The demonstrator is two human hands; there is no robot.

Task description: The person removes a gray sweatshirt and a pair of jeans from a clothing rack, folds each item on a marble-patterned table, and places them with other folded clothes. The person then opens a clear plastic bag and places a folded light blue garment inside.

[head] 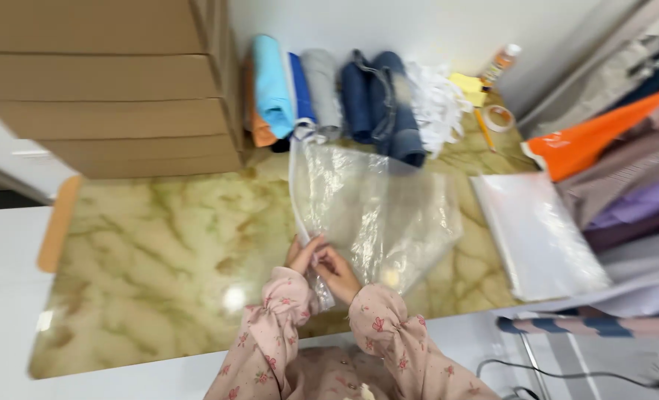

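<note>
A large clear plastic bag (378, 207) lies spread on the marbled green-yellow tabletop (166, 244). My left hand (302, 254) and my right hand (337, 272) meet at the bag's near left corner, both pinching its edge close to my body. Pink flowered sleeves cover both my arms. The bag looks empty and crinkled, with its far end reaching towards a row of folded clothes (329, 92).
Stacked brown cardboard boxes (107, 81) fill the far left. Folded garments in blue, grey, orange and denim line the back wall. A stack of clear bags (537, 233) lies at right, beside piled fabrics (626, 163). A tape roll (500, 117), pencil and bottle (501, 63) sit at back right.
</note>
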